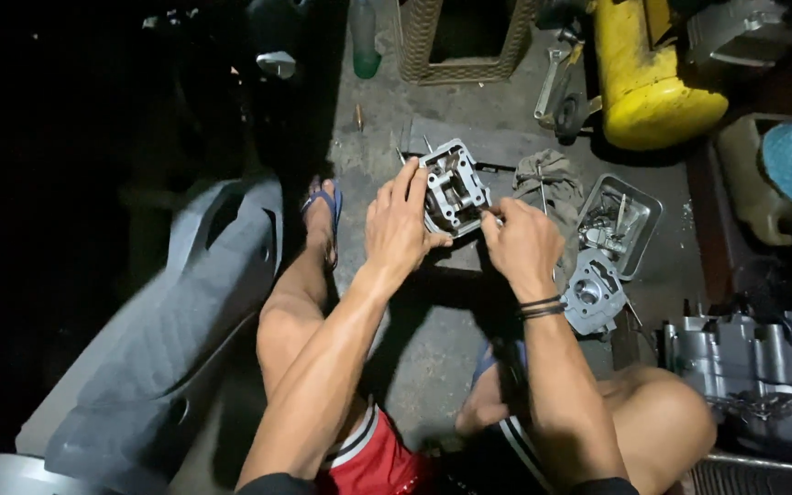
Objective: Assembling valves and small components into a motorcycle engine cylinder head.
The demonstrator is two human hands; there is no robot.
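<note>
A grey metal engine cylinder head [454, 186] stands tilted on a dark board [492, 145] on the concrete floor. My left hand [401, 225] grips its left side, fingers over the top edge. Against the head's right edge, my right hand [522, 244] pinches a small metal piece; what the piece is I cannot make out. Both my forearms reach forward from my knees.
A metal tray [642, 220] with small parts lies right, a grey engine cover [591, 291] beside it and a rag [552, 179] behind. A yellow tank [648, 78], a woven basket [465, 41], a green bottle [365, 41], an engine block [744, 362] and a grey scooter body panel [167, 339] surround me.
</note>
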